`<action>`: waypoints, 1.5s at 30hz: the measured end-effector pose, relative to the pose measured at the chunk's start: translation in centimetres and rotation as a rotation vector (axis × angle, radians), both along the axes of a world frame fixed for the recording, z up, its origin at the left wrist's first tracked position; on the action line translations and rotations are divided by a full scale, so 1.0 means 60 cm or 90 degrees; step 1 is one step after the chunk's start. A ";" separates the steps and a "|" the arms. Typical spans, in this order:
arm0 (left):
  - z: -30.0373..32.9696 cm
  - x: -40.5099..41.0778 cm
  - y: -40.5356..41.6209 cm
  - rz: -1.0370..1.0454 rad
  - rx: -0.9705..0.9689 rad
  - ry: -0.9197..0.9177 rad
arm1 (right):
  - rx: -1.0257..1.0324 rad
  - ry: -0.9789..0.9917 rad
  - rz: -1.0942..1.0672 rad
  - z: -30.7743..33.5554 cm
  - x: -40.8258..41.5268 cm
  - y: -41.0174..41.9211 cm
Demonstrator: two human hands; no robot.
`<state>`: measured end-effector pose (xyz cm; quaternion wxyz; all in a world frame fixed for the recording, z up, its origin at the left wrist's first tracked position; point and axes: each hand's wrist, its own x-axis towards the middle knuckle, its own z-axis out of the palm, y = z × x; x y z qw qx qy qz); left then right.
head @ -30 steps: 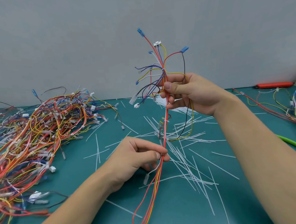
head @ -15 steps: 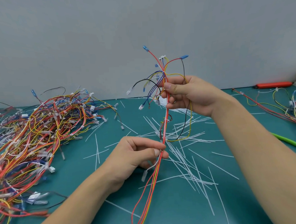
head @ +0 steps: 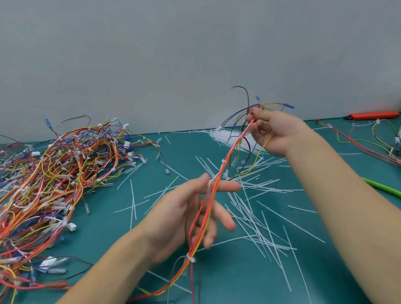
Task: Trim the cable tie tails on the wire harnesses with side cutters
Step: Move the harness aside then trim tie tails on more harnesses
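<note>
Above the green mat [head: 225,290], the right hand [head: 277,134] pinches the wire harness [head: 221,174] near its branching end while the left hand [head: 188,213], fingers spread loose, lets it trail across, likely to check its ties.

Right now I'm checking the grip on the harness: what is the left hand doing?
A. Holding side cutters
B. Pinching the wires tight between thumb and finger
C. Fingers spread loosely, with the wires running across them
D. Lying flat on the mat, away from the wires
C: the left hand has its fingers spread, with the wire harness running across them, while the right hand grips the upper end.
</note>
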<state>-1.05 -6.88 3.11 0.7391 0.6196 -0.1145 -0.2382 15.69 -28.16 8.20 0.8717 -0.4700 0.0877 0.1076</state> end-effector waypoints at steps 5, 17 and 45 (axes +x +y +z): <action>0.013 -0.008 -0.001 -0.035 -0.063 0.024 | 0.100 0.079 -0.073 -0.018 0.012 -0.013; 0.008 -0.009 0.000 0.058 -0.234 0.037 | 0.060 0.121 -0.078 -0.026 0.013 -0.013; -0.019 0.007 0.007 0.122 0.292 0.041 | -0.343 -0.452 0.207 0.034 -0.053 0.039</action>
